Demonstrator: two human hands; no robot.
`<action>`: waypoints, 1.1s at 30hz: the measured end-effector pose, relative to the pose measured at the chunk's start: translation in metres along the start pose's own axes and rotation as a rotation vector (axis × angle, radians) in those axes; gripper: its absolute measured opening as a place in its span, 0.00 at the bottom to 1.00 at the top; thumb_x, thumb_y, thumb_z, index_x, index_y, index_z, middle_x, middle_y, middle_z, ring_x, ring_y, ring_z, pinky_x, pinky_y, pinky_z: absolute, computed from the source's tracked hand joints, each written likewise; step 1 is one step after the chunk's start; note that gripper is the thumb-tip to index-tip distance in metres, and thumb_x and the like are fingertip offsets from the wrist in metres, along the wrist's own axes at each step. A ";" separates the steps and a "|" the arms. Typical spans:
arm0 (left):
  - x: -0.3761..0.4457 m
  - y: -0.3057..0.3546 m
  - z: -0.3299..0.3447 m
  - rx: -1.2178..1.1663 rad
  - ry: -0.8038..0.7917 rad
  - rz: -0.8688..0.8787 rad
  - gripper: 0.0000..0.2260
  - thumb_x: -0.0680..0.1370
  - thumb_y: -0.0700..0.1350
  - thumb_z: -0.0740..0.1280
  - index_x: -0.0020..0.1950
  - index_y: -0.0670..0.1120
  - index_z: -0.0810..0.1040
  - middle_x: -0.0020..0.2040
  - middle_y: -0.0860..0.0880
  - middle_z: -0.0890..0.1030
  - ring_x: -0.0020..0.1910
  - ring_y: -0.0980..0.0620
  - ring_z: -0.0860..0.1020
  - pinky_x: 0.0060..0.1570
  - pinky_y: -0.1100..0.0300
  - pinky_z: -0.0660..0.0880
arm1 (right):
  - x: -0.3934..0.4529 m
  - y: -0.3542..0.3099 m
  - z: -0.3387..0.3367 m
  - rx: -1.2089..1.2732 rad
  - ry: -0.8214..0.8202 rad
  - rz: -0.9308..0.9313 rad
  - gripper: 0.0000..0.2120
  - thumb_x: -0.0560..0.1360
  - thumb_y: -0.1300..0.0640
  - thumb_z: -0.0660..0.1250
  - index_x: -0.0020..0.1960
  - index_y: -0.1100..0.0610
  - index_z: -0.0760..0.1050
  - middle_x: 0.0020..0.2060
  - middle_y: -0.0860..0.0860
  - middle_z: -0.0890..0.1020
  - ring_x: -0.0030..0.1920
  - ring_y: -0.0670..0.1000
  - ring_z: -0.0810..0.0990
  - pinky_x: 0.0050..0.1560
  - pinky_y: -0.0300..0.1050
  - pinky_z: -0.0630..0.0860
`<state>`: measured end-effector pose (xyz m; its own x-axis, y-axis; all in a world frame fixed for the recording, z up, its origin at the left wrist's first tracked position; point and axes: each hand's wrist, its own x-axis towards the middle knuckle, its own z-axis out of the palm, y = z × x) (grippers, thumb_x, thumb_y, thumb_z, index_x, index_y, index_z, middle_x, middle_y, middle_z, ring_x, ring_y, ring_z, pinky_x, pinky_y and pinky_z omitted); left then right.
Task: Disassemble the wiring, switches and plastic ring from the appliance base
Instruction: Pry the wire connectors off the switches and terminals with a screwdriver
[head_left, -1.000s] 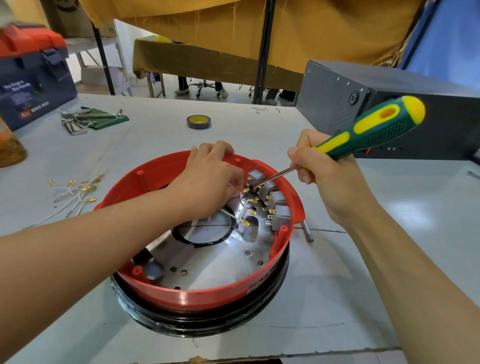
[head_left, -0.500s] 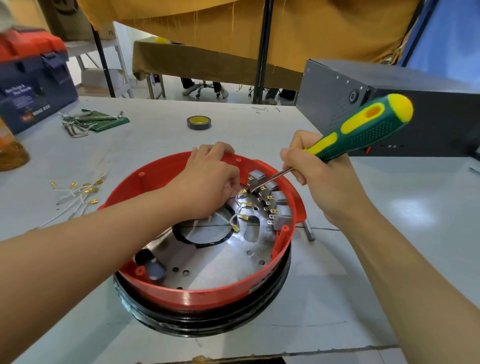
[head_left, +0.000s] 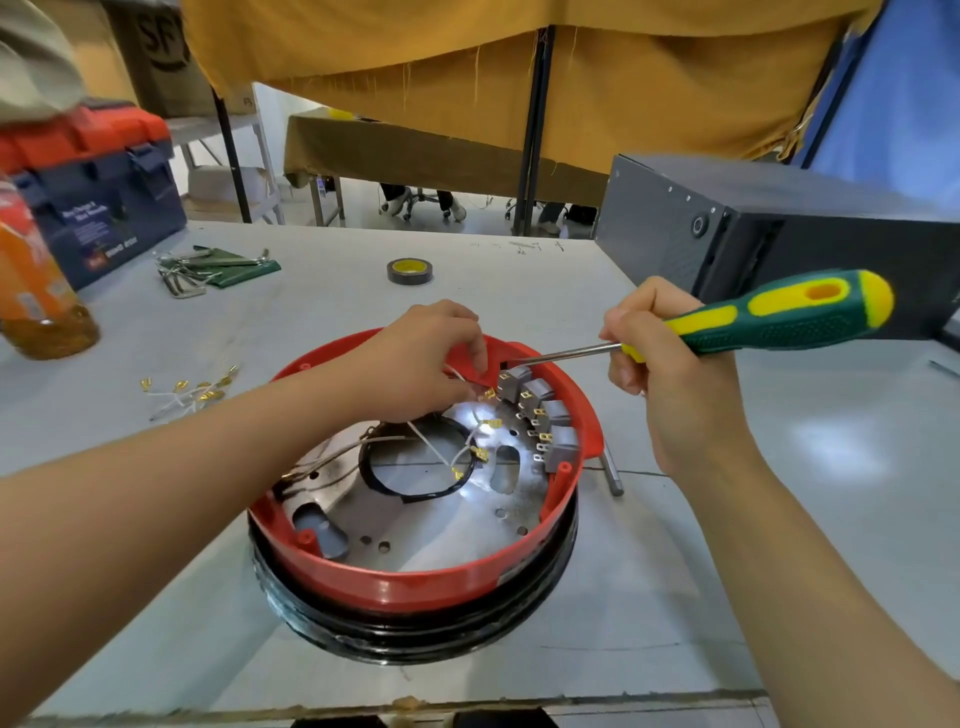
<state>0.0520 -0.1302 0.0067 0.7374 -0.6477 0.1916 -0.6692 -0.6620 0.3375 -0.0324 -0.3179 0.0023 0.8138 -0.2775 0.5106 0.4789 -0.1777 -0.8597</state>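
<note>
A: Where does it stand?

B: The appliance base (head_left: 415, 577) sits on the counter (head_left: 701, 597) close in front of the person, red plastic ring (head_left: 395, 584) uppermost. A row of 4 grey switches (head_left: 540, 415) lines the inside of the ring's far right wall. Several white wires (head_left: 441, 452) with brass terminals lie loose over the metal plate; a few more freed wires (head_left: 192, 391) lie on the counter to the left.

A: And the step in hand?

B: Freeing a terminal at the farthest switch, I'd judge. The screwdriver (head_left: 769, 317) tip reaches to that switch. Best to lever gently at the brass clip, not the plastic body, and pull the wire straight along the tab while the tip eases it off. A slip could jab the other fingers, which are very near.

A: The hands?

B: The right hand (head_left: 660, 374) is wrapped round the screwdriver low on the handle, near the shaft. The left hand (head_left: 415, 364) is curled over the ring's far edge, fingertips pinching what looks like a white wire beside the switch; the exact contact is partly hidden.
</note>
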 end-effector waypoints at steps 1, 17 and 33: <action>0.000 0.002 -0.003 0.003 -0.022 -0.001 0.06 0.73 0.47 0.72 0.46 0.54 0.76 0.68 0.50 0.69 0.63 0.51 0.69 0.57 0.64 0.61 | -0.001 0.000 0.002 -0.013 0.004 -0.001 0.09 0.65 0.52 0.65 0.28 0.50 0.68 0.23 0.47 0.67 0.25 0.47 0.63 0.26 0.37 0.62; -0.067 -0.038 -0.035 0.233 0.136 -0.387 0.18 0.75 0.38 0.63 0.65 0.46 0.74 0.60 0.44 0.75 0.59 0.45 0.73 0.58 0.56 0.68 | -0.021 -0.006 0.024 -0.032 -0.056 0.038 0.10 0.70 0.52 0.66 0.31 0.51 0.69 0.22 0.47 0.71 0.25 0.46 0.70 0.27 0.34 0.68; -0.025 -0.052 -0.031 -0.039 0.064 -0.242 0.20 0.75 0.32 0.62 0.59 0.52 0.80 0.55 0.51 0.81 0.50 0.54 0.78 0.52 0.64 0.69 | -0.007 -0.013 0.023 0.006 -0.290 0.017 0.10 0.70 0.54 0.69 0.32 0.55 0.73 0.25 0.51 0.76 0.28 0.48 0.73 0.33 0.35 0.72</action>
<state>0.0714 -0.0676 0.0129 0.8807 -0.4463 0.1585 -0.4695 -0.7787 0.4161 -0.0368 -0.2924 0.0095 0.8813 0.0014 0.4726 0.4659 -0.1697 -0.8684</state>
